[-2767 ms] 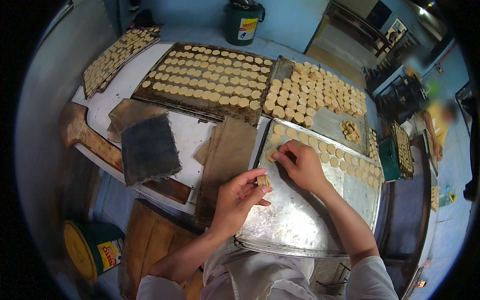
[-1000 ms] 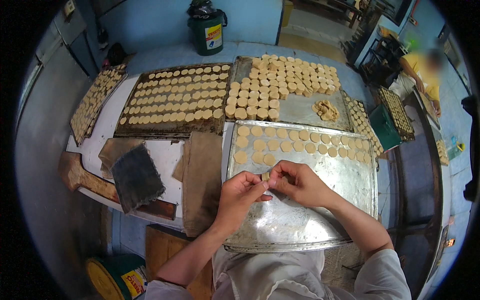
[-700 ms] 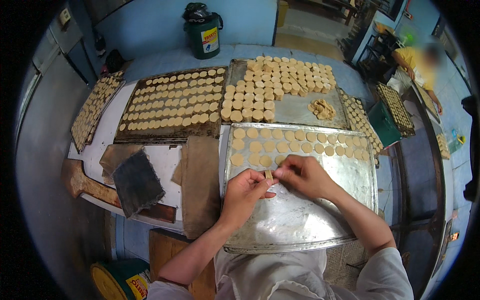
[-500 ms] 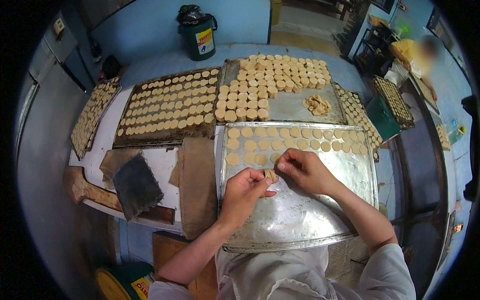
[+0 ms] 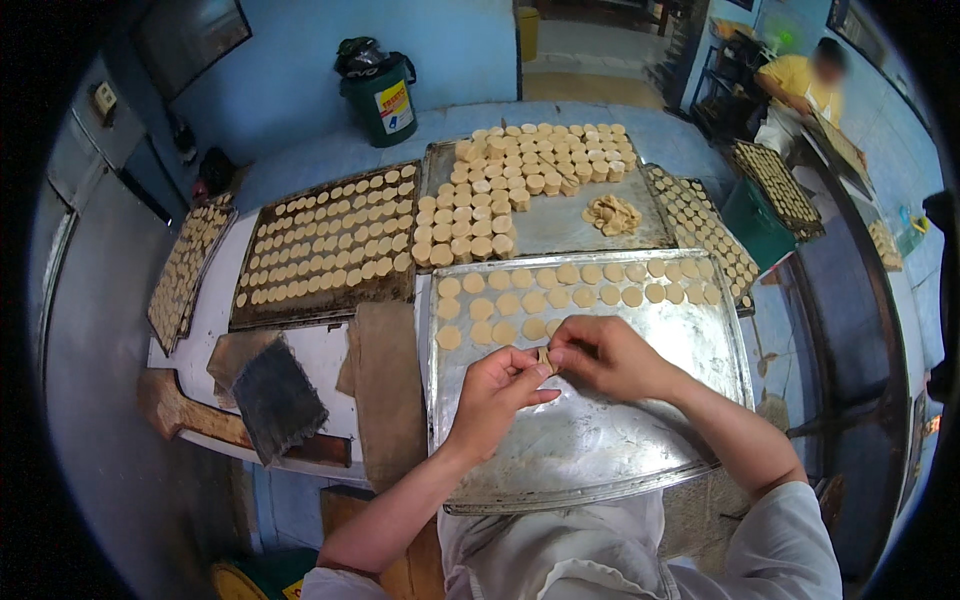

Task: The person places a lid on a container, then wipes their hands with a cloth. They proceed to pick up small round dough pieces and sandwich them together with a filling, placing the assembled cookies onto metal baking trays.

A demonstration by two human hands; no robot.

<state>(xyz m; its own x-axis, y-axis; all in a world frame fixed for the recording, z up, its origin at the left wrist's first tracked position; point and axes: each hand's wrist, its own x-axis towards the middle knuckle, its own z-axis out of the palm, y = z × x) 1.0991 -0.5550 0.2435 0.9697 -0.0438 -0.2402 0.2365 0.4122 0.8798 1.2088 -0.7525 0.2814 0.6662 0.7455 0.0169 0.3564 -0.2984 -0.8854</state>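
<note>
Over the silver baking tray [image 5: 590,455] my left hand [image 5: 492,395] grips a small stack of thin dough discs [image 5: 545,356] between thumb and fingers. Closed in a pinch, my right hand [image 5: 612,362] touches the right side of that stack; its fingertips partly hide the dough there. Pale round dough discs [image 5: 533,301] lie in rows across the far part of the tray. The nearest row runs from the left edge toward my right hand, which covers part of it.
Behind the tray, stacked dough rounds [image 5: 480,215] and a heap of dough scraps [image 5: 612,214] sit on another sheet. A dark tray of discs [image 5: 330,240] lies left, beside brown cloth [image 5: 388,390] and a dark rag [image 5: 278,400]. A person in yellow [image 5: 790,80] works far right.
My right hand has come in to the stack in my left hand, closing the gap between them. The whole view has shifted slightly.
</note>
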